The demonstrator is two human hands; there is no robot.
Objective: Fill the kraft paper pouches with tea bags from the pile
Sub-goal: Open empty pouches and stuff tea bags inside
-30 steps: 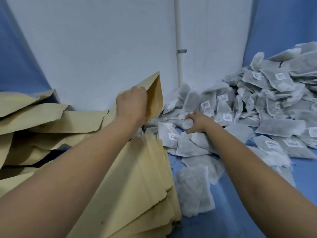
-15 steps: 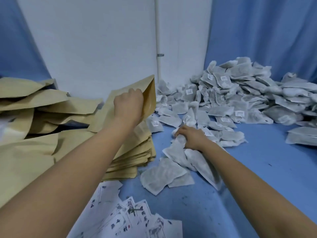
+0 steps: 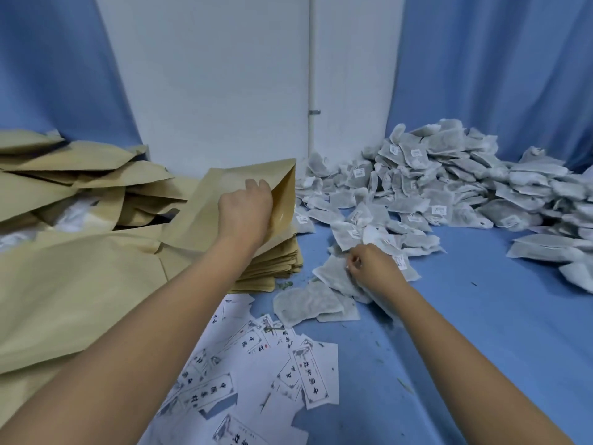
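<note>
White printed labels [image 3: 314,377] lay scattered on blue cloth [image 3: 481,332], nearer the camera than the right fingers [image 3: 353,262]. Well beyond the left fingers [image 3: 256,187] stood a white wall [image 3: 208,91] with a thin pipe [image 3: 311,59], flanked by blue curtains [image 3: 497,75].

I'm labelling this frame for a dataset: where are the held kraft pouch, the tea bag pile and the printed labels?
held kraft pouch [image 3: 221,186]: head view, on its outer face.
tea bag pile [image 3: 426,170]: head view, on the heap's middle.
printed labels [image 3: 313,375]: head view, on one label's vertical text.
</note>
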